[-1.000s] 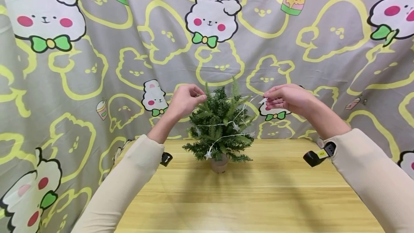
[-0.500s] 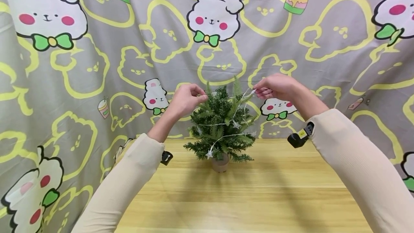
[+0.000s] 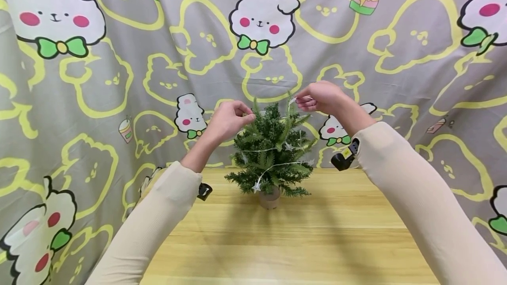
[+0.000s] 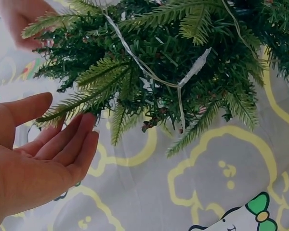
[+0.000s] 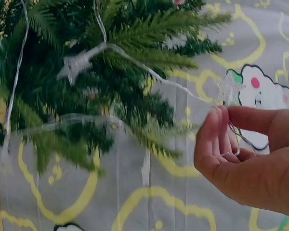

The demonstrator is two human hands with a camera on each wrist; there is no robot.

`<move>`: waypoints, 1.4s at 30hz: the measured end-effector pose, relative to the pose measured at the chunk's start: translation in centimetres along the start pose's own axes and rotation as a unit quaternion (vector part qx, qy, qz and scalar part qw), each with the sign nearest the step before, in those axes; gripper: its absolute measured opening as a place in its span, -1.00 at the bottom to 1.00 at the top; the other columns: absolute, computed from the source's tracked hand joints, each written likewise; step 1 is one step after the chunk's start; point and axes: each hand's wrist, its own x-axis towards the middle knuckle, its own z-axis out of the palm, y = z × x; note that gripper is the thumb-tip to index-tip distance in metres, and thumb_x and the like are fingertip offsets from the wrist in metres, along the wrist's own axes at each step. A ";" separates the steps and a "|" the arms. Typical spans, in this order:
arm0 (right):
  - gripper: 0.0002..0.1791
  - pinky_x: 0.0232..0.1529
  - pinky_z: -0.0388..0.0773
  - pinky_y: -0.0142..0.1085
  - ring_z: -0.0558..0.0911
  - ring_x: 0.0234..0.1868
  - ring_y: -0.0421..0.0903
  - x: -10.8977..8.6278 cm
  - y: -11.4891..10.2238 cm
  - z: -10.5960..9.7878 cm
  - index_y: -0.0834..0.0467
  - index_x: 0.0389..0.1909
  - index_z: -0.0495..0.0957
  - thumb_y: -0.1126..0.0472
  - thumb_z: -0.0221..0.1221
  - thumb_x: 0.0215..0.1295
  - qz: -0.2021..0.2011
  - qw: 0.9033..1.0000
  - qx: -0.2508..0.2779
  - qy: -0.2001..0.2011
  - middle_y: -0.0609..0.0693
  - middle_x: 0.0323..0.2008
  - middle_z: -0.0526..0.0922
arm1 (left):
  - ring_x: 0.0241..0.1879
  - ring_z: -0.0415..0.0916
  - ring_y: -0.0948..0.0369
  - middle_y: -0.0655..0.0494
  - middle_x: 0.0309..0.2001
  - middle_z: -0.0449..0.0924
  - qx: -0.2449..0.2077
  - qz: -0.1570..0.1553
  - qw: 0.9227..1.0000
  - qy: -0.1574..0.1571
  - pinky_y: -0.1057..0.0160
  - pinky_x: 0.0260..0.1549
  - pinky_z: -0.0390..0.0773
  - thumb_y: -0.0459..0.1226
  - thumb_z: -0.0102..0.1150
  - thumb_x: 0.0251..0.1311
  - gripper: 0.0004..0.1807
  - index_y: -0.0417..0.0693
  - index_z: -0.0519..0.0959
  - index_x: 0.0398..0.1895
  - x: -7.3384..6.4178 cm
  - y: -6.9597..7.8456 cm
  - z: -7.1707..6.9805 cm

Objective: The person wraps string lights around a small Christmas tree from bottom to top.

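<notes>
A small artificial Christmas tree (image 3: 273,144) stands upright in a brown pot (image 3: 270,198), wound with a string of star lights (image 5: 77,67). My left hand (image 3: 229,120) is at the tree's upper left; in the left wrist view its thumb and curved fingers lie on either side of a branch tip (image 4: 62,108). At the upper right, my right hand (image 3: 322,96) pinches the light string close to a clear star (image 5: 229,89), between thumb and fingertips. From there the wire (image 5: 168,84) runs back to the branches.
The pot stands on a light wooden table (image 3: 245,241). Right behind the tree hangs a grey curtain (image 3: 214,87) with rabbit prints. Both sleeved forearms carry black wrist cameras (image 3: 345,156).
My right hand has moved left and up, bringing the pinched light string from beside the tree to its upper right branch. The left hand stays in nearly the same place.
</notes>
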 end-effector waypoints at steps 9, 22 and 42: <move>-0.76 -0.11 0.68 -0.36 0.67 -0.37 -0.14 0.4 -0.9 2.6 0.37 0.06 0.50 0.36 0.12 0.46 -0.010 1.000 0.011 0.016 0.03 -0.35 0.65 | -0.17 0.62 0.09 0.01 -0.13 0.70 -0.002 0.008 1.000 0.009 0.10 -0.14 0.60 -0.10 0.28 0.35 -0.77 -0.06 0.65 -0.12 0.1 0.0 0.3; -0.80 -0.24 0.70 -0.38 0.69 -0.48 -0.17 -0.1 -3.2 4.5 0.32 -0.05 0.61 0.29 0.18 0.43 -0.021 0.996 -0.084 0.032 -0.02 -0.47 0.70 | -0.23 0.58 0.10 0.03 -0.16 0.71 0.006 0.008 1.000 0.015 0.13 -0.20 0.55 -0.07 0.29 0.34 -0.77 -0.02 0.66 -0.15 0.4 0.0 0.3; -0.85 -0.13 0.68 -0.20 0.66 -0.47 -0.14 -1.5 -2.3 7.5 0.26 -0.22 0.76 0.31 0.27 0.27 -0.130 0.918 -0.368 0.067 0.16 -0.29 0.78 | -0.32 0.53 0.12 0.03 -0.22 0.69 0.005 0.016 1.000 0.012 0.19 -0.27 0.51 -0.07 0.29 0.34 -0.77 -0.04 0.66 -0.16 0.5 -0.2 0.5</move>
